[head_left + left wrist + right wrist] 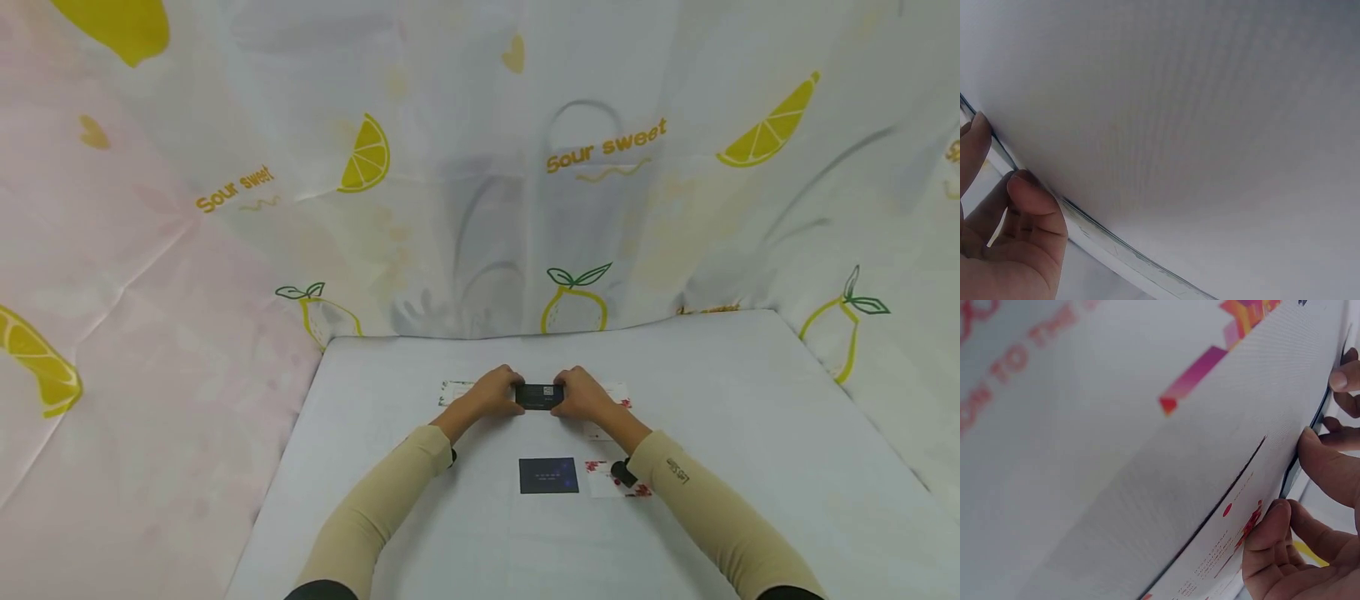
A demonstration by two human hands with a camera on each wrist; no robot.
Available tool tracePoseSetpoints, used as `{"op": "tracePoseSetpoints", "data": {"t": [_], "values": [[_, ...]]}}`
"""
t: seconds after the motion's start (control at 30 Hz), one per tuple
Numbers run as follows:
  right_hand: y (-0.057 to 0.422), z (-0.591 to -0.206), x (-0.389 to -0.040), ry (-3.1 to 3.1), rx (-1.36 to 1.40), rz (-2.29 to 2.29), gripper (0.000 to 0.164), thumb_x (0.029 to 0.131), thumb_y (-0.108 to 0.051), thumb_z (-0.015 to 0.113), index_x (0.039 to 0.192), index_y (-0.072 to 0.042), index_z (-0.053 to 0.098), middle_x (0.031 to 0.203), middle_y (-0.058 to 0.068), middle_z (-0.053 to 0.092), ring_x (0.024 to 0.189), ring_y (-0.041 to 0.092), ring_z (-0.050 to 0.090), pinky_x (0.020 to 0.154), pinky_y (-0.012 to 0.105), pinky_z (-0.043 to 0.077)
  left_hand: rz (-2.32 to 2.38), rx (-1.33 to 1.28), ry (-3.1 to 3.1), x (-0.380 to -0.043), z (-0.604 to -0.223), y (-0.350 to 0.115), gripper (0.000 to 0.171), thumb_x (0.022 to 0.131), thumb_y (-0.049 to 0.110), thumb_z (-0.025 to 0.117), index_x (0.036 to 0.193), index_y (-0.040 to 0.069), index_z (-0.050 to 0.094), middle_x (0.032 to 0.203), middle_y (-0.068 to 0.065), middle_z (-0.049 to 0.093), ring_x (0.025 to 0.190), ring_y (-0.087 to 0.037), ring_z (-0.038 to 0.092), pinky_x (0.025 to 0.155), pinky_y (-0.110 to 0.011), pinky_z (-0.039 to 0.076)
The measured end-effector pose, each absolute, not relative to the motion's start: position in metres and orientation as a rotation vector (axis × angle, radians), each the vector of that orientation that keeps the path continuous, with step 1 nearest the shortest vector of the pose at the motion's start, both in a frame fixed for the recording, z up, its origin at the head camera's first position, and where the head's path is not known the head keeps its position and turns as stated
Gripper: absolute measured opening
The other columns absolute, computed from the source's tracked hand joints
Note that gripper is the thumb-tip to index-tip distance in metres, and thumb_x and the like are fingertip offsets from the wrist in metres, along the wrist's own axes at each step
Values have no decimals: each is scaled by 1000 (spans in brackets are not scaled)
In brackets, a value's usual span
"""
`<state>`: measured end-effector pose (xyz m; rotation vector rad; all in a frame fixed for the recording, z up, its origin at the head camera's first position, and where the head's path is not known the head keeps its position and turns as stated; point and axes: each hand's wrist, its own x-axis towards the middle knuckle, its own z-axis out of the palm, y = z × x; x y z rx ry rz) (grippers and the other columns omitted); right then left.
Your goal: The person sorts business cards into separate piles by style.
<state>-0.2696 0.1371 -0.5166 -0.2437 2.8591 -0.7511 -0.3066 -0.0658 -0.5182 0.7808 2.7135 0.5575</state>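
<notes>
A small black card (539, 397) with a pale square code near its top right corner is held between both hands. My left hand (493, 393) pinches its left end, and my right hand (585, 395) pinches the opposite end. Seen almost edge-on in the right wrist view, the card is a thin dark strip (1319, 414) beside the right hand (1310, 556). The left wrist view has the left hand (1032, 234) at the lower left, thumb against a thin edge. Fingers cover both ends of the card.
On the white table (420, 542), a dark blue card (549, 476) lies near a white card with red flowers (604, 481), partly under the right wrist. Further back lie a green-patterned white card (454, 392) and a red-patterned one (618, 392). A lemon-print curtain (487, 208) hangs behind.
</notes>
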Motion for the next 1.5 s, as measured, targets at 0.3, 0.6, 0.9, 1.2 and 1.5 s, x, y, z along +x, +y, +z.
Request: {"op": "tracePoseSetpoints", "data": {"t": [0.3, 0.6, 0.9, 1.2, 1.5], "values": [[137, -517, -269, 2855, -254, -743, 55, 74, -21, 86, 119, 4, 64, 113, 17, 58, 101, 27, 59, 98, 45, 48, 550, 778, 2724, -307, -520, -65, 54, 78, 22, 85, 125, 3, 66, 120, -12, 62, 111, -23, 60, 102, -36, 46], [136, -516, -268, 2853, -221, -706, 59, 76, -22, 85, 124, 1, 62, 117, 18, 55, 103, 27, 58, 98, 46, 48, 551, 781, 2729, -304, -518, -65, 54, 77, 22, 84, 125, 3, 65, 120, -12, 62, 111, -23, 60, 102, -37, 46], [134, -515, -267, 2848, -204, -714, 58, 76, -22, 85, 124, 1, 62, 121, 18, 55, 107, 29, 58, 99, 46, 48, 551, 784, 2742, -303, -516, -65, 55, 77, 21, 85, 124, 1, 65, 118, -14, 62, 109, -24, 60, 101, -37, 47], [135, -518, -268, 2841, -191, -724, 58, 78, -22, 84, 126, 0, 61, 122, 17, 54, 109, 28, 58, 100, 46, 47, 550, 782, 2735, -304, -516, -64, 55, 77, 20, 84, 125, 1, 65, 119, -14, 63, 110, -24, 60, 102, -37, 46], [134, -516, -266, 2853, -148, -727, 66, 77, -23, 85, 133, -6, 56, 124, 20, 52, 107, 32, 59, 96, 49, 49, 571, 769, 2742, -299, -516, -63, 59, 76, 21, 85, 129, 9, 62, 113, -12, 60, 102, -21, 59, 94, -36, 49]]}}
